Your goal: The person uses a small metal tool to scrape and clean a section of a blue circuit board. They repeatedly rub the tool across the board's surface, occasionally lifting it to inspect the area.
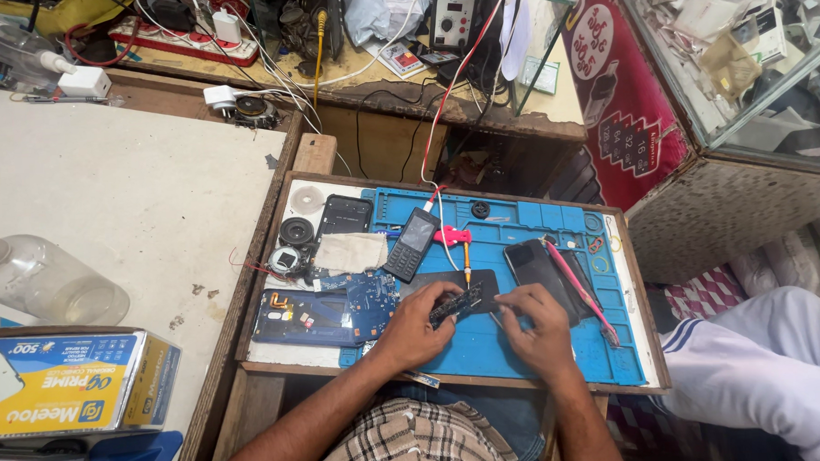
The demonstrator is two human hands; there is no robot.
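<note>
The left hand [411, 326] held a small dark circuit board [456, 302] above the blue work mat [523, 345], its fingers closed around the board's near end. The right hand [540, 324] rested just beside it, fingers curled onto the mat near the board's far end; whether they gripped anything could not be told. A keypad phone [411, 244] lay further up the mat, a dark phone [531, 264] to the right, and an opened blue phone shell [299, 318] to the left. A clear bottle [44, 280] lay on the pale tabletop [127, 195].
</note>
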